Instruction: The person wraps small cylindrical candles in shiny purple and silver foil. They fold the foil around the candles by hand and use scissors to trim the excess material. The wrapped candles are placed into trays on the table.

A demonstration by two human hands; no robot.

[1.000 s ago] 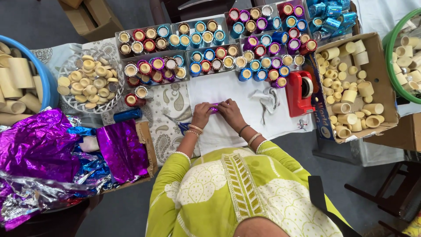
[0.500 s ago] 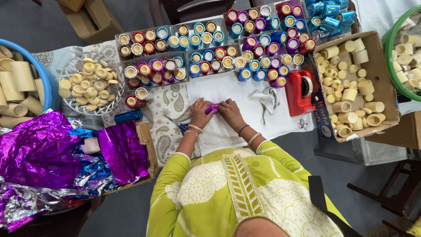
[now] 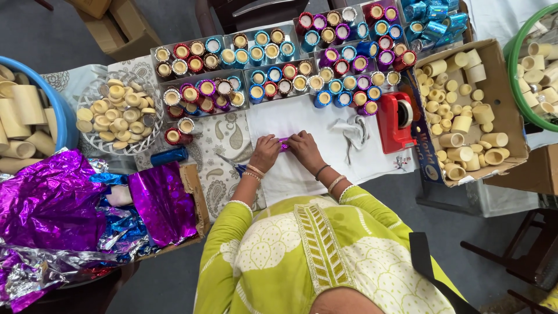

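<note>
Two hands meet on a small purple foil-wrapped piece (image 3: 284, 143) over the white cloth (image 3: 302, 171): left hand (image 3: 265, 153) and right hand (image 3: 304, 149) both pinch it, fingers narrow. Trays of foil-wrapped tubes (image 3: 273, 70) sit just beyond, red tape dispenser (image 3: 396, 121) to the right, crumpled purple foil sheets (image 3: 87, 203) well left.

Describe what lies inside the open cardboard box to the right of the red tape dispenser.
The cardboard box holds loose plain cream tubes, some upright, some lying on their sides. The box floor beneath them is mostly covered.
</note>
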